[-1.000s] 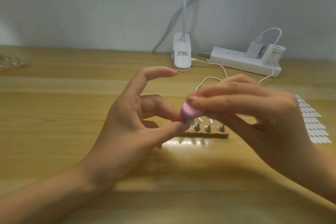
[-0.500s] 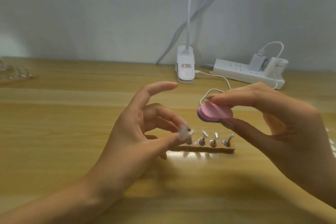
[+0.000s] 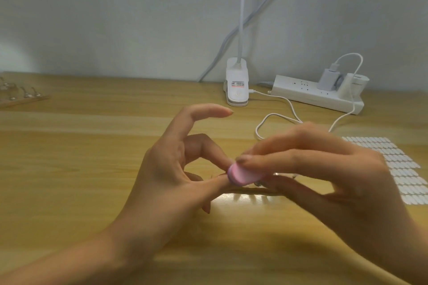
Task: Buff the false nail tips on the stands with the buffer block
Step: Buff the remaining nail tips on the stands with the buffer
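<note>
We've got the right hand [image 3: 324,176] clamped on the pink-and-purple oval buffer block [image 3: 243,174], fingers on top, thumb below, low over the light wooden table [image 3: 69,169]. Its end meets the left hand [image 3: 171,180], thumb and middle finger pinched together there. On what, we cannot tell. The thin wooden nail-tip stand [image 3: 245,190] lies just beneath, mostly hidden.
</note>
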### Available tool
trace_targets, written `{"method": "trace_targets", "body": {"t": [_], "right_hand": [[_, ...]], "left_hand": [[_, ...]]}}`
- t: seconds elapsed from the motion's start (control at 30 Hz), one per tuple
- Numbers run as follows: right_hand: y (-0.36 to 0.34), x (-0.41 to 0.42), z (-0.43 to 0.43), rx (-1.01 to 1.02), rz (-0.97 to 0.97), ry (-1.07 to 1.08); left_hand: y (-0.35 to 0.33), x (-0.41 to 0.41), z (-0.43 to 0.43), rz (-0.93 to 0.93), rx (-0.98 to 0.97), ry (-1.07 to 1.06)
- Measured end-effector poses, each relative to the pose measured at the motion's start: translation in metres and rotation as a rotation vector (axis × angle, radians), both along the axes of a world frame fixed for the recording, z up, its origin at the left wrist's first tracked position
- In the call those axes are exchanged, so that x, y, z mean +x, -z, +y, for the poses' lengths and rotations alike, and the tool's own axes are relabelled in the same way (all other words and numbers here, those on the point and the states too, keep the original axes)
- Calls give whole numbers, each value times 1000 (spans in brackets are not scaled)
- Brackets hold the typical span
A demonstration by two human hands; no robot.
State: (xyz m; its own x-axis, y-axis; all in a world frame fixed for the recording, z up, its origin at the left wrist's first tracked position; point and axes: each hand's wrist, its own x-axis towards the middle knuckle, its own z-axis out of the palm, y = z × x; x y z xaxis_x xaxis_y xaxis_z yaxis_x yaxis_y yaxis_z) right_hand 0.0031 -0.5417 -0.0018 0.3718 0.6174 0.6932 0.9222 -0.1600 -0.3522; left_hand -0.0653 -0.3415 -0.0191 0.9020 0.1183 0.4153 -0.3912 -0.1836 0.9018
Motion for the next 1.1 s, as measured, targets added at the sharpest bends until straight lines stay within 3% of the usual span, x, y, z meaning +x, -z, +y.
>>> {"method": "trace_targets", "body": {"t": [0.33,1.1], "right_hand": [[1,4,-4,57,102,-9],[3,0,0,2,16,-4]], "left_hand": [[0,-3,0,-9,27,24],[-1,-2,-1,20,85,-13]]}}
